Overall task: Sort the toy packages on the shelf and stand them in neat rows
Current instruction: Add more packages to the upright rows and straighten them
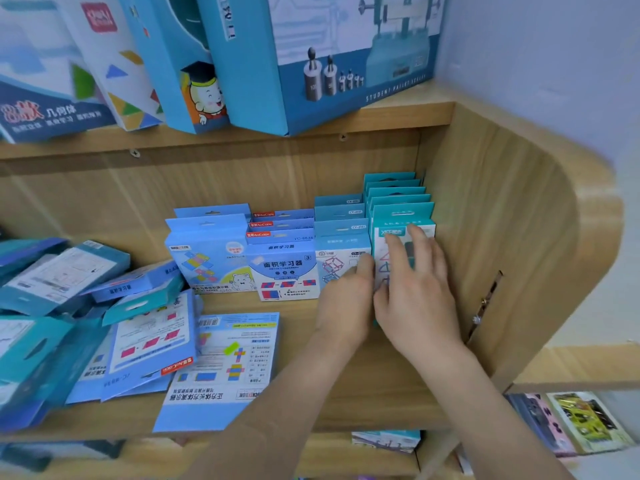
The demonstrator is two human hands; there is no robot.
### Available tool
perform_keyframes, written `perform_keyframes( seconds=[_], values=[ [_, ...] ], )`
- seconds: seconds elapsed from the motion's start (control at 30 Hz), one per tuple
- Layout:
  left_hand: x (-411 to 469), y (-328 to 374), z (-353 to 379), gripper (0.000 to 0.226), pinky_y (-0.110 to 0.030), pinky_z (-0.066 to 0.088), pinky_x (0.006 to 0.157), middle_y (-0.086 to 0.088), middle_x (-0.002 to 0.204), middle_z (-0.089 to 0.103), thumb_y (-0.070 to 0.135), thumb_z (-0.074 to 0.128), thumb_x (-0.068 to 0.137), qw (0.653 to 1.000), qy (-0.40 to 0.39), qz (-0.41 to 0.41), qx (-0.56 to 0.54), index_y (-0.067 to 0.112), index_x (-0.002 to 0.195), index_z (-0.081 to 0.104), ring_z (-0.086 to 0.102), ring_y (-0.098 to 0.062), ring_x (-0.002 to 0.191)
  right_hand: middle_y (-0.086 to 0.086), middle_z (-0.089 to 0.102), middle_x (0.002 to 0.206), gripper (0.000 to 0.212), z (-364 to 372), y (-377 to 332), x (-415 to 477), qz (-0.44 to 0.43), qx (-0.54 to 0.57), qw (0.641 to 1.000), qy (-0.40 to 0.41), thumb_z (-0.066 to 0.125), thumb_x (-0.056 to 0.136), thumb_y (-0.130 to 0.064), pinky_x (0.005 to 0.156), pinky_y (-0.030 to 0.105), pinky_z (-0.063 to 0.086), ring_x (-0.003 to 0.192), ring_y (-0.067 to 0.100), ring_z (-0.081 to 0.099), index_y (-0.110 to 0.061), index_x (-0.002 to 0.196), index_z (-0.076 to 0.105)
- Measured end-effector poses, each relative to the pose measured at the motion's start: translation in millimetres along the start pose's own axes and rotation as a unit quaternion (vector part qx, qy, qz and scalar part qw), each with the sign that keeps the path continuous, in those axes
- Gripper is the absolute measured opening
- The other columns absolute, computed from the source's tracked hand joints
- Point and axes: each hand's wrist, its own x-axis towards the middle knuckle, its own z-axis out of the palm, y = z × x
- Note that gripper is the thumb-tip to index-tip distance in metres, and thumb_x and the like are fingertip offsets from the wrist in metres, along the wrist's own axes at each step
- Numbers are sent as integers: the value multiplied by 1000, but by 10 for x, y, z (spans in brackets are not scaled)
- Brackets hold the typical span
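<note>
On the wooden shelf [346, 382] toy packages stand in rows at the back right. A teal row [398, 195] is against the side wall, then a second teal row [341, 216], a blue row [282, 268] and a light blue pair [207, 251]. My right hand [415, 289] lies flat with spread fingers on the face of the front teal package [403, 226]. My left hand [346, 299] touches that package's left edge, beside the neighbouring white-fronted package [332, 261]. A loose pile of blue and teal packages [86, 306] lies flat at the left.
A blue package [225, 368] lies flat at the shelf's front edge. Large boxes [311, 57] stand on the shelf above. The curved wooden side wall [502, 237] closes the right end. More packets [581, 420] sit on a lower shelf at right.
</note>
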Motion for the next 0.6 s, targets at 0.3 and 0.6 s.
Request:
perform_keyframes(
  seconds=[0.3,0.6],
  values=[
    [89,-58,-63,54,-34,42,50,-6,82,67,27,61,88,996,86,28,-3,28,125,21,65,-32,67,15,15,155,75,-32,38,19,-2,61,998,-6,58,78,-1,98,43,43,124,40,44,-16,145,29],
    [334,-55,-269,60,-33,38,58,-4,86,54,28,69,81,982,135,103,87,28,136,46,53,-26,83,10,17,154,70,-55,99,-36,4,133,991,-7,52,82,0,105,39,38,137,31,31,-20,143,25]
  ],
)
